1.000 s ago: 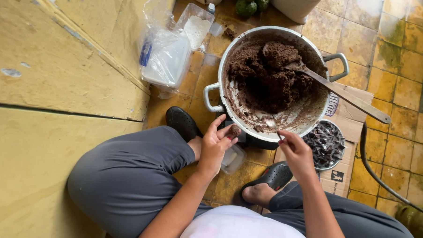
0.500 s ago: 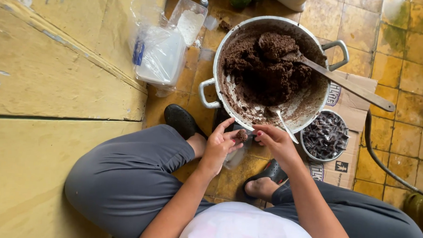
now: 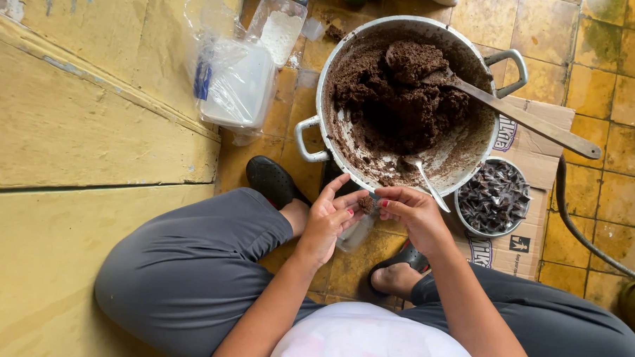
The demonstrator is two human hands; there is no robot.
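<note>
Cardboard [image 3: 543, 151] lies flat on the worn yellow tiled floor [image 3: 616, 90], under a big metal pot [image 3: 407, 30] of crumbly brown dough [image 3: 405, 97] with a wooden spoon [image 3: 530, 122] inside. Beside it sits a small bowl [image 3: 494, 199] of dark wrapped pieces. Left hand [image 3: 328, 217], fingers half curled, and right hand [image 3: 413, 210], gripping a small metal spoon [image 3: 430, 186], pinch a dough lump [image 3: 366, 203] between them below the pot's rim.
</note>
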